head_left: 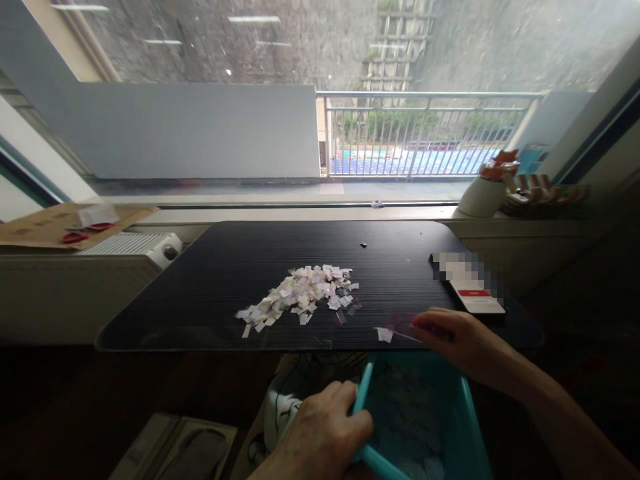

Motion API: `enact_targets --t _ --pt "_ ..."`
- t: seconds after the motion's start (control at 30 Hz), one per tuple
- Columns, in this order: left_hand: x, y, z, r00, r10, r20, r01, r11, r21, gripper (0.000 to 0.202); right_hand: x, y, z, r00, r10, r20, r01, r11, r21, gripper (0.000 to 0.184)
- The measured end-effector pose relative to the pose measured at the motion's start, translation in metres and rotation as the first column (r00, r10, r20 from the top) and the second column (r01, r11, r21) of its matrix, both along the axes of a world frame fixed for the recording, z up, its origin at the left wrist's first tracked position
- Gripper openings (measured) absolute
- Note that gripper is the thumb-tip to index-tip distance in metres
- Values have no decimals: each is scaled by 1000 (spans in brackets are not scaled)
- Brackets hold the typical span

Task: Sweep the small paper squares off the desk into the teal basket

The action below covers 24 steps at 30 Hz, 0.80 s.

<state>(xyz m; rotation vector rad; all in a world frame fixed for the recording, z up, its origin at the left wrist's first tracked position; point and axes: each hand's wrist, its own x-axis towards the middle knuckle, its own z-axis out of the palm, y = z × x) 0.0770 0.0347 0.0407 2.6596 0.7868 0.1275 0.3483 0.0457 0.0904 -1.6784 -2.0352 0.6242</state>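
Note:
My left hand (325, 427) is closed over the near left rim of a teal plastic bin (364, 387), thumb inside the edge. Pale scraps lie in the bin's shaded bottom, too dim to make out. My right hand (445, 333) is over the table's front edge, just above the bin. Its fingers are pinched at a thin, see-through pinkish plastic piece (400, 325). A white paper scrap (384, 335) lies at that piece's left end. Left of it, a loose heap of small white paper pieces (300, 293) is spread on the black table (200, 287).
A phone (473, 287) lies at the table's right side. A small dark bit (363, 245) is near the back. On the windowsill stands a white pot (481, 197). Left are a radiator (145, 247) and cardboard (35, 227) with red-handled scissors (75, 237). An open box (175, 447) sits below.

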Motion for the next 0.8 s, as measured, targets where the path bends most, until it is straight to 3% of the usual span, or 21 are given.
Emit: enact_targets --t 0.13,0.33,0.5,0.63,0.8 --pt "-20 1 -5 993 70 92 -69 997 -17 33 -2 -8 6 994 112 5 -111 990 -92 25" --pt "-36 -1 -8 977 105 184 -106 994 -9 29 -12 -6 8 997 82 -12 -82 997 -11 24" --pt "-40 -1 -11 978 120 170 -124 992 12 31 -9 -12 10 992 126 7 -125 988 -96 24" --pt "-40 -3 -17 985 97 146 -107 992 64 34 -18 -5 6 995 99 -15 -99 995 17 30" --pt "-38 -8 -28 993 94 69 -107 970 218 30 -49 21 -4 994 110 20 -112 986 127 24"
